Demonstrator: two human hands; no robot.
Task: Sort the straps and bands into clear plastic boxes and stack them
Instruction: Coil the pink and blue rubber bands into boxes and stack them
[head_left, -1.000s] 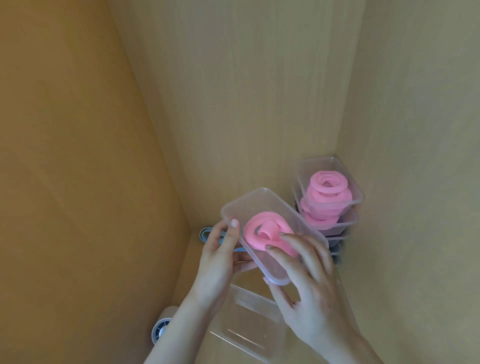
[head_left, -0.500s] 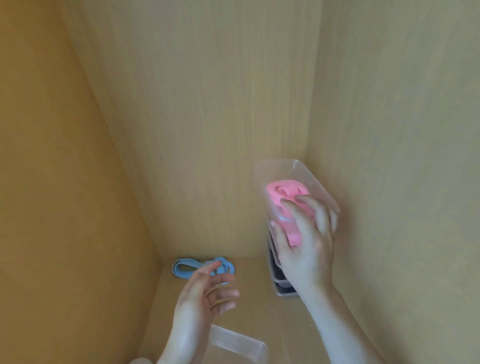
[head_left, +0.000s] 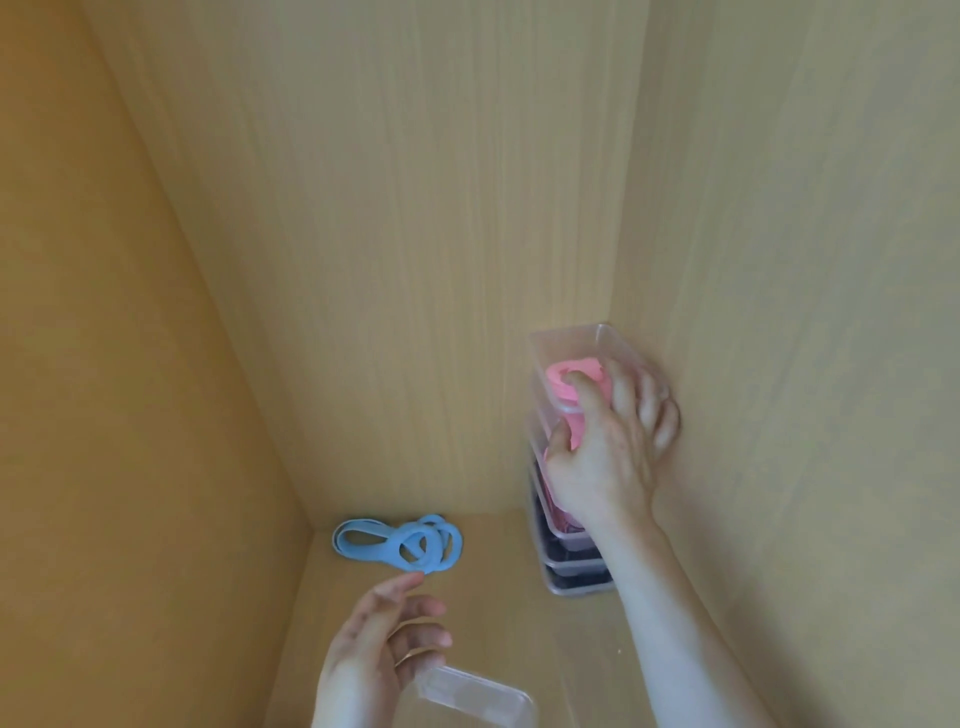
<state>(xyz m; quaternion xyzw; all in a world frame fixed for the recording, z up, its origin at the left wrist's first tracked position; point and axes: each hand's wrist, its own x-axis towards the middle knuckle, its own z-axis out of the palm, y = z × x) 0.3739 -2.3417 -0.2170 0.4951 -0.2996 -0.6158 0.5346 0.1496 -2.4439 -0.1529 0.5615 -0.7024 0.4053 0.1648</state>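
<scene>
We see the right hand (head_left: 613, 452) clamped on the top clear plastic box (head_left: 571, 340), thumb on the near side and fingers over the rolled pink band (head_left: 563, 376) inside. We read that as seating it level on the stack of clear plastic boxes (head_left: 576, 582), which is tucked in the back-right corner so the wooden cabinet walls (head_left: 415, 208) steady the pile. The left hand (head_left: 379, 660) hangs free with fingers loosely curled and nothing in it, just short of the tangled blue rubber bands (head_left: 400, 543) lying loose on the wooden shelf floor (head_left: 509, 613). An empty clear plastic box (head_left: 483, 701) sits under that hand; we guess it's for the blue ones. The lower boxes hold something dark, but we can't tell what.
</scene>
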